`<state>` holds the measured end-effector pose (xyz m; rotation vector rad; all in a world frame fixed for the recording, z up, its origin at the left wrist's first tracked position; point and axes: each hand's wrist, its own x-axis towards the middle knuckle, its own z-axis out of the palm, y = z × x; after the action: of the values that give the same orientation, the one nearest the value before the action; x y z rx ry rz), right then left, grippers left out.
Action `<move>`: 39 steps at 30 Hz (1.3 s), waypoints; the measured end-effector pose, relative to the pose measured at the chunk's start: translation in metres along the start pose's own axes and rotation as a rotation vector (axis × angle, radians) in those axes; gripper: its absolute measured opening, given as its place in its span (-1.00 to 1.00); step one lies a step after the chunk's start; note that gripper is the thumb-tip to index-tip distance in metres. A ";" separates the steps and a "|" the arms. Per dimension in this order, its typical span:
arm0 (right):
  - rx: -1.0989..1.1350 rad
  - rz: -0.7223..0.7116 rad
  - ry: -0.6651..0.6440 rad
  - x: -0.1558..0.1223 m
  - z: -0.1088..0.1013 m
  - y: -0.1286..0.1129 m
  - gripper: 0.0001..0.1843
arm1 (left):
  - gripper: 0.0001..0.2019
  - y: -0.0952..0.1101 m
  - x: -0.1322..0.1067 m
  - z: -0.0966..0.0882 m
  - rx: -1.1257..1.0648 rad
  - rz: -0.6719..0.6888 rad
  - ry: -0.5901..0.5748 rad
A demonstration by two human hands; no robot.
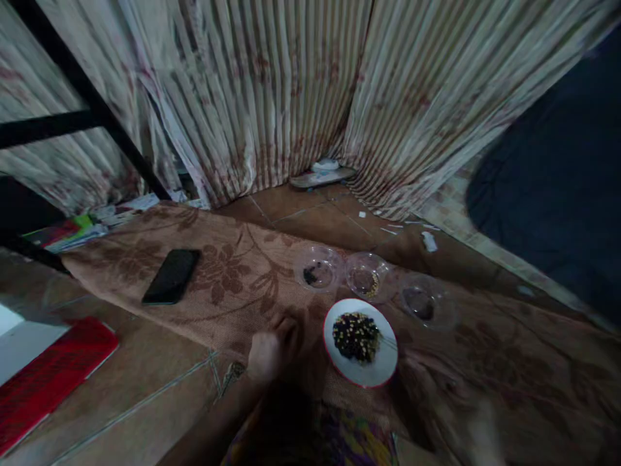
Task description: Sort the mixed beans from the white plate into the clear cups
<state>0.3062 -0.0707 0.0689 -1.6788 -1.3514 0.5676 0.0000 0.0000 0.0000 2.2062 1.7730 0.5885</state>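
Note:
A white plate with a red rim (334,362) sits on the cloth-covered bench, bearing a pile of dark beans mixed with yellow kernels (356,338). My right hand (436,382), blurred, is at the plate's right side. A thin metal utensil (387,340) runs from the pile over the rim to its fingertips; its exact kind is unclear. Left of the plate, my left hand (274,346) rests on the cloth with fingers curled in, and nothing shows in it. Behind the plate stand three clear plastic bowls: one with dark bits (320,268), one with yellow kernels (366,275), one with dark contents (424,304).
A black phone (172,277) lies on the brown patterned cloth (252,278) to the left. Striped curtains (291,97) hang behind, with a skateboard (323,177) on the tiled floor below. A red object (58,382) is at lower left, a dark blue covering (553,175) at right.

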 end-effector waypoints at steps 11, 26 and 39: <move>-0.058 -0.007 0.214 0.028 0.004 -0.024 -0.69 | -0.78 0.001 0.002 -0.002 -0.040 0.030 0.022; -0.069 0.030 0.015 0.012 0.014 0.007 -0.68 | -0.80 0.001 0.001 0.000 -0.049 0.013 0.036; -0.129 -0.088 -0.033 0.010 0.010 0.007 -0.69 | -0.78 0.000 0.001 0.000 -0.040 0.023 0.030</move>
<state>0.3048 -0.0576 0.0593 -1.7098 -1.5056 0.4683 0.0001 0.0014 0.0005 2.2058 1.7368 0.6591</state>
